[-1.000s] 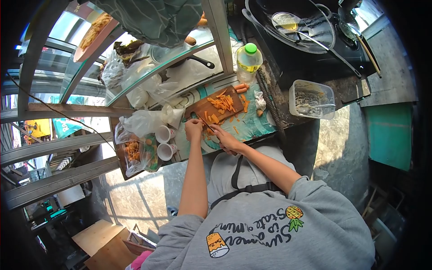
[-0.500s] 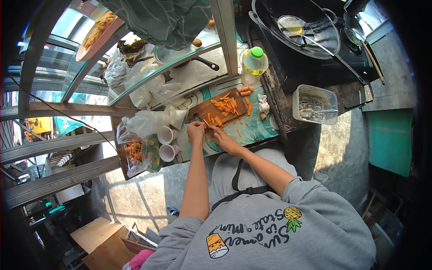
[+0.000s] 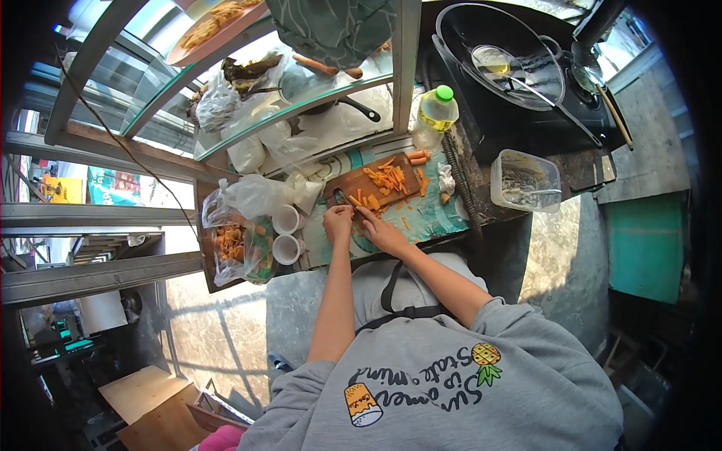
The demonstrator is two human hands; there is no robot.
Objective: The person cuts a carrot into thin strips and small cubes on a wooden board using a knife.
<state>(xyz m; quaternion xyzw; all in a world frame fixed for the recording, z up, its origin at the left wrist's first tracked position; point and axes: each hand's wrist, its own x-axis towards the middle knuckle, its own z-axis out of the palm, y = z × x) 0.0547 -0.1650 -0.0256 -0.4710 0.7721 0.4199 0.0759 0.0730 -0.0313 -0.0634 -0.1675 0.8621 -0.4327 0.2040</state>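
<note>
My left hand (image 3: 338,222) is closed in a pinch at the near left corner of the brown cutting board (image 3: 362,186); what its fingers hold is hidden. Close beside it, my right hand (image 3: 385,234) is closed around a small knife (image 3: 345,198), whose narrow blade points up and left over the board. Cut orange carrot strips (image 3: 385,179) lie heaped on the board, with thicker pieces nearer my hands. Loose bits are scattered on the teal table covering (image 3: 445,216). Whole carrots (image 3: 418,156) rest at the board's far right corner.
Two white cups (image 3: 287,249) and a plastic bag of orange food (image 3: 232,242) stand left. Right are a green-capped bottle (image 3: 438,111), a hose (image 3: 470,184), a plastic tub (image 3: 558,188) and a wok (image 3: 451,39) on the stove. A glass-fronted case (image 3: 301,113) rises behind.
The camera view has shifted slightly, so the table appears a little further right. Both hands stay close together at the board's edge, and the blade now shows more clearly above my fingers.
</note>
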